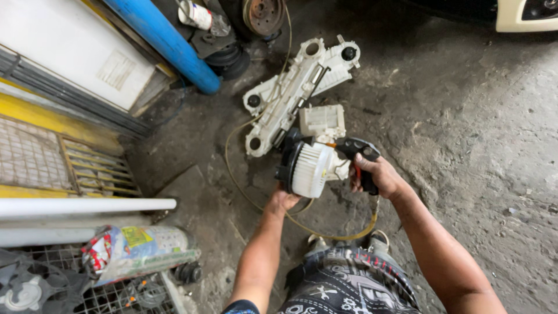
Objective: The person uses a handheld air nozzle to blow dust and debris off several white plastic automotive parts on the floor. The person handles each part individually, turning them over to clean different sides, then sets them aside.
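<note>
My left hand (283,200) holds a blower motor with a white fan wheel (308,167) from below, at the middle of the head view. My right hand (378,174) grips a black air blow gun (357,150) with a red trigger, its nozzle pointing at the fan's right side. A yellowish hose (343,235) runs from the gun down and loops across the floor. Just beyond the fan lies a white plastic housing (290,93) on the concrete, with a small white ribbed box (321,121) beside it.
A blue pipe (168,43) slants at the top left, next to a rusty brake disc (263,16) and a white bottle (196,15). White and yellow panels and a metal grille (96,168) stand on the left. A wrapped cylinder (139,249) lies at the lower left. A vehicle bumper (523,17) shows at top right.
</note>
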